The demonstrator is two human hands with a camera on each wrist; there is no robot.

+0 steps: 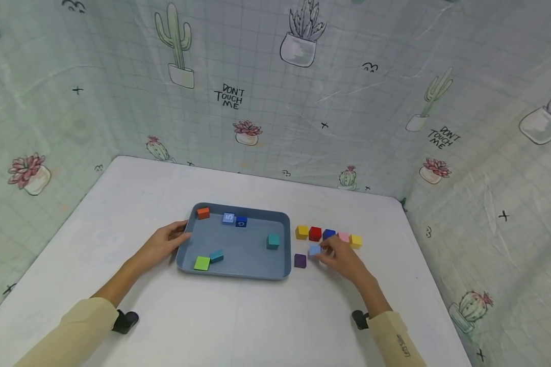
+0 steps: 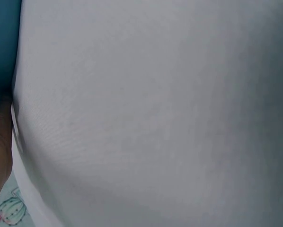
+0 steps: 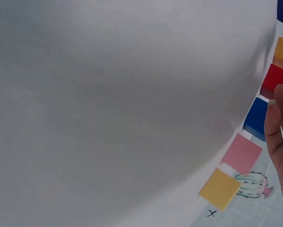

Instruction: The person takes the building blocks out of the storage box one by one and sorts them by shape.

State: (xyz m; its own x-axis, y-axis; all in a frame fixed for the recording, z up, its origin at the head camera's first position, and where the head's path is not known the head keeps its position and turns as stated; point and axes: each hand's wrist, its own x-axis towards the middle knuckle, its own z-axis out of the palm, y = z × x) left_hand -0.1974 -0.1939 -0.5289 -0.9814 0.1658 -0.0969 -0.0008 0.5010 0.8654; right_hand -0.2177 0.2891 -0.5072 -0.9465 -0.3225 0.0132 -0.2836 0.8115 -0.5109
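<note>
Steadying the grey tray (image 1: 186,257) with your left hand (image 1: 165,243), fingers relaxed against its rim, you pinch the light blue cube (image 1: 314,250) in your right hand (image 1: 342,257), just below the cube row (image 1: 329,235), beside the purple cube (image 1: 300,260).

2 pale yellow sleeves (image 1: 75,326), black wrist mounts (image 1: 125,321), probably cameras.
</note>
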